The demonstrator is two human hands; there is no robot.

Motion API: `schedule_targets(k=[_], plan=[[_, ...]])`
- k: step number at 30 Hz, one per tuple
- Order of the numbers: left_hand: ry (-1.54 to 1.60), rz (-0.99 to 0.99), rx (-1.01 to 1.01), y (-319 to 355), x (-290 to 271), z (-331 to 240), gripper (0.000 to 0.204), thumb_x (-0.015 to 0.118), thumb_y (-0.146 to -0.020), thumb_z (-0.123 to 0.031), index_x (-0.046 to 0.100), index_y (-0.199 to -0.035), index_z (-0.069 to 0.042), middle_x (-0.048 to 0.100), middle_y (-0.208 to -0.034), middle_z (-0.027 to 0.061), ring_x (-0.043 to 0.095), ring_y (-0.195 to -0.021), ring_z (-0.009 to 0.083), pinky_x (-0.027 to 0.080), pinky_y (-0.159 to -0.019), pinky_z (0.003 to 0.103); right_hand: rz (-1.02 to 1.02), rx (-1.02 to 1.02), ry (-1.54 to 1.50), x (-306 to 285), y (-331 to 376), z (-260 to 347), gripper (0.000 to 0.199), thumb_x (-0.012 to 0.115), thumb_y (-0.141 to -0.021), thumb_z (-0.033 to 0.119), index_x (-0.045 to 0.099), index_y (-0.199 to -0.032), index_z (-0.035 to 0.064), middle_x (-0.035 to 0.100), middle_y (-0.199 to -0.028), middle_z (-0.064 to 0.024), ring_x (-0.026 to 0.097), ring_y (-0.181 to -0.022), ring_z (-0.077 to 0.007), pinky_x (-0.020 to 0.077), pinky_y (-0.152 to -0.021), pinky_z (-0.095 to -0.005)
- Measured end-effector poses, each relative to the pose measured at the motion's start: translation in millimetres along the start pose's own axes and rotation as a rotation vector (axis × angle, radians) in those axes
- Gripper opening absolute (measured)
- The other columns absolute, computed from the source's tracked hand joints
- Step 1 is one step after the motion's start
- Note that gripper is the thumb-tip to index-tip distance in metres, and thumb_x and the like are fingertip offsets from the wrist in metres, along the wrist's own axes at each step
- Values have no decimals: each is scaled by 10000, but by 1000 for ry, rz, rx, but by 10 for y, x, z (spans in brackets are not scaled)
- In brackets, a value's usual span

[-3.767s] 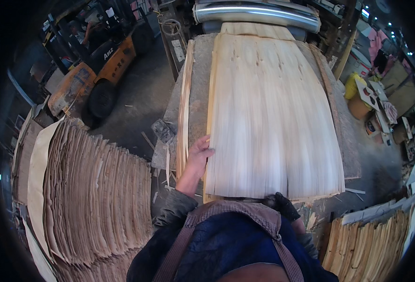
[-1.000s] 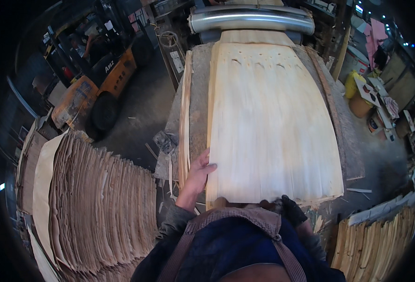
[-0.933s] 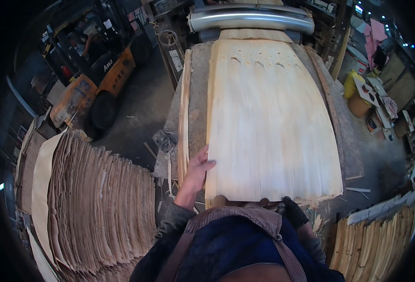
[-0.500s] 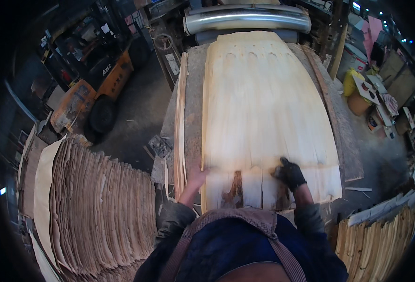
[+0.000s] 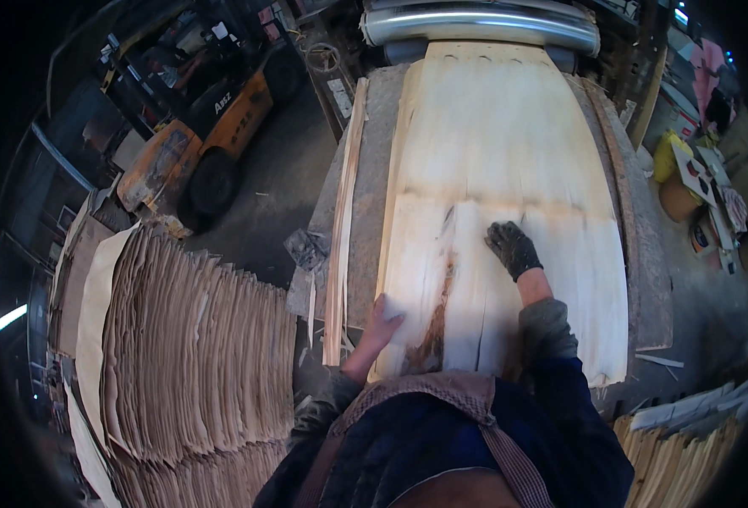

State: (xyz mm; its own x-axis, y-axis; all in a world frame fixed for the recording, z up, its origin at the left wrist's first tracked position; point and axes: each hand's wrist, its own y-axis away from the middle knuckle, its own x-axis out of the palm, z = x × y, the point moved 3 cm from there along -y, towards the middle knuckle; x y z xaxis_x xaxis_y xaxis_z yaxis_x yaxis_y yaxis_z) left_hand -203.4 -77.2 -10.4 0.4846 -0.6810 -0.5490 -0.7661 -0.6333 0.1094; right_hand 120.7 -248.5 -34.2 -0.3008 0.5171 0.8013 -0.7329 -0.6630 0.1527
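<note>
A wide pale wood veneer sheet (image 5: pixel 492 152) lies along a grey table (image 5: pixel 372 169), coming out from under a metal roller (image 5: pixel 480 21) at the far end. Its near part is split lengthwise and has a dark brown streak. My left hand (image 5: pixel 384 317), bare, grips the sheet's near left edge. My right hand (image 5: pixel 512 248), in a dark glove, presses flat on the sheet near a cross seam, fingers spread.
A tall stack of veneer sheets (image 5: pixel 188 339) stands to my left. A thin veneer strip (image 5: pixel 344 220) lies along the table's left side. An orange forklift (image 5: pixel 200 110) is parked at the far left. More veneer stacks (image 5: pixel 687 440) sit at lower right.
The sheet has fed further toward me, bringing a split, dark-streaked section into view. My right hand has reached forward and up onto the sheet. My left hand stays at the left edge.
</note>
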Motion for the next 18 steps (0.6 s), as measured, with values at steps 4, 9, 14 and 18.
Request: schedule_targets(k=[4, 9, 14, 18], plan=[[491, 124, -143, -51, -76, 19, 572, 589, -789, -54, 366, -1311, 16, 497, -1202, 152, 501, -1088, 253, 446, -859, 306, 104, 87, 67, 83, 724, -221, 333, 349, -929, 119, 382, -1237, -3, 444, -1265, -211, 457, -1152, -356, 360, -1002, -498], [899, 271, -24, -18, -253, -198, 523, 437, -775, 88, 403, -1288, -12, 528, -1197, 144, 523, -1092, 223, 443, -910, 342, 9, 376, -84, 316, 2057, -432, 392, 499, -884, 90, 399, -1257, 28, 507, -1197, -213, 529, -1064, -379, 418, -936, -523], [962, 244, -62, 37, -378, -471, 523, 453, -756, 119, 443, -1255, -36, 600, -1080, 135, 598, -965, 223, 497, -848, 347, -35, 463, 20, 443, 2840, -533, 310, 471, -913, 180, 497, -1173, 13, 557, -1144, -176, 547, -1064, -313, 452, -916, -436], [1090, 245, 9, 127, -521, -822, 531, 474, -746, 131, 445, -1250, -36, 612, -1057, 155, 618, -921, 230, 511, -823, 349, -254, 516, 40, 174, 3158, -699, 298, 491, -907, 211, 523, -1145, 34, 610, -1043, -120, 604, -922, -200, 489, -818, -299]])
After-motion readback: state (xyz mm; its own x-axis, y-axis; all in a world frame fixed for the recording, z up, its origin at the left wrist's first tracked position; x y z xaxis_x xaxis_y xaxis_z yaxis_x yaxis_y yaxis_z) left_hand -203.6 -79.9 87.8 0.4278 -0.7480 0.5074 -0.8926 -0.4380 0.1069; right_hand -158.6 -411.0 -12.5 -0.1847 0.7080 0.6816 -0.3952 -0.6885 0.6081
